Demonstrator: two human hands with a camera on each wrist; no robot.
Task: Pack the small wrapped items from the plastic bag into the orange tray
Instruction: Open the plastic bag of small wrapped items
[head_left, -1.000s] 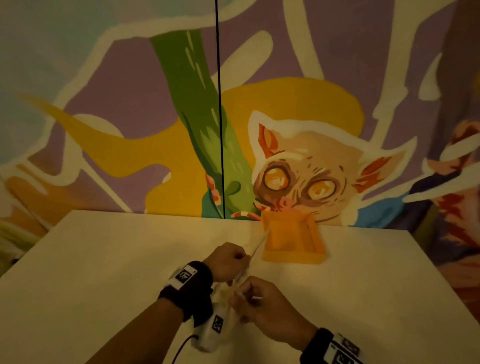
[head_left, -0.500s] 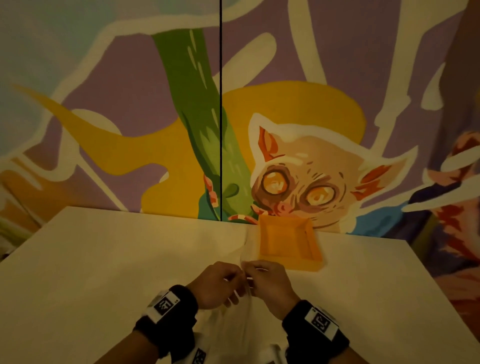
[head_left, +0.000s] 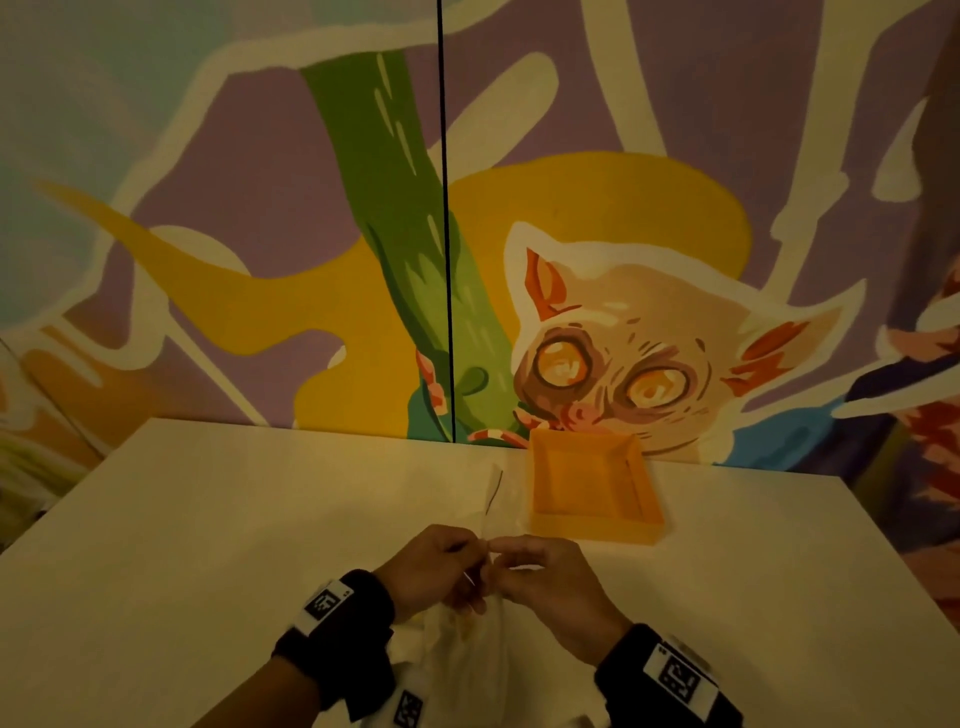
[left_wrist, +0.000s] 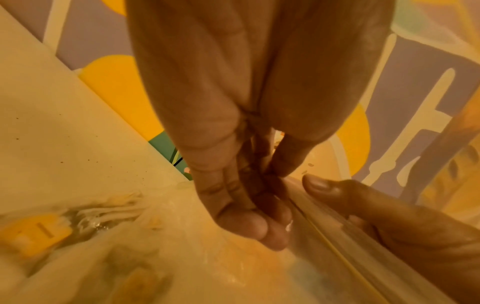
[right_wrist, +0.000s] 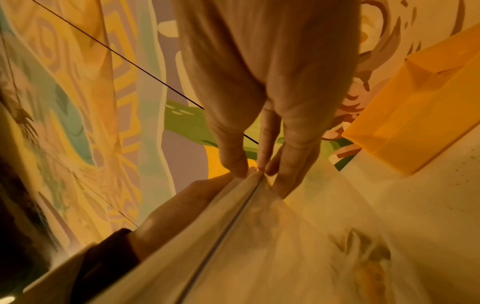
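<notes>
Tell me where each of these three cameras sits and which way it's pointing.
Head: worn on the head, looking forward and down over the table to the orange tray and mural; both hands and wristbands show.
Left wrist: looks along the left hand, its fingers pinching the plastic bag.
Right wrist: looks along the right hand, pinching the bag's top edge; tray at right.
Shared: both wrist views show the bag and the other hand.

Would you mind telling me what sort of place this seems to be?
Probably a decorated indoor room, not a plain workshop: a white table stands against a painted mural of a wide-eyed animal, under dim warm light, with an orange tray on it.
</notes>
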